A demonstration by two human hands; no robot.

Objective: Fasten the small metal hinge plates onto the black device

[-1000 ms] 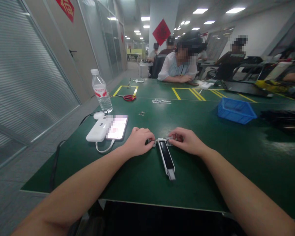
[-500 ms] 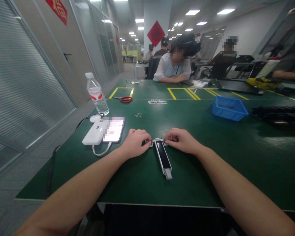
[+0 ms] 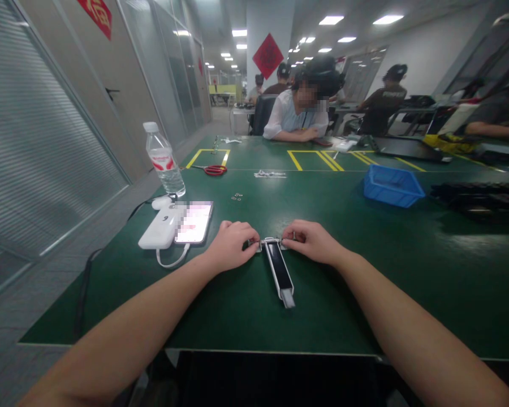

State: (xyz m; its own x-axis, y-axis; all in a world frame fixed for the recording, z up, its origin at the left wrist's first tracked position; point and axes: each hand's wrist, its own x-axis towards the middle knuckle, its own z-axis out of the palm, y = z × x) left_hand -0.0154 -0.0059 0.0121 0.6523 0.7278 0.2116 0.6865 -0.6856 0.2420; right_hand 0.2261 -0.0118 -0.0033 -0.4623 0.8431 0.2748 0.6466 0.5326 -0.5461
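Observation:
A long, narrow piece with a white frame and a dark panel (image 3: 279,268) lies on the green table in front of me, a grey tab (image 3: 287,299) sticking out of its near end. Across its far end runs a small metal bracket (image 3: 271,240). My left hand (image 3: 235,245) is closed at the bracket's left side, thumb and fingers pinched together. Opposite it, my right hand (image 3: 309,240) pinches the right side with curled fingers. The fingertips partly hide both bracket ends.
Left of my hands are a white power bank (image 3: 160,228) cabled to a phone (image 3: 194,222) and a water bottle (image 3: 165,164). Beyond lie several small metal parts (image 3: 237,196), red-handled scissors (image 3: 215,170) and thin pale strips (image 3: 270,174). A blue bin (image 3: 392,186) stands right; a person (image 3: 297,116) sits opposite.
The whole scene has shifted slightly left and up in view as the camera turned. Both hands keep their hold on the bracket, with no clear movement of the piece on the table.

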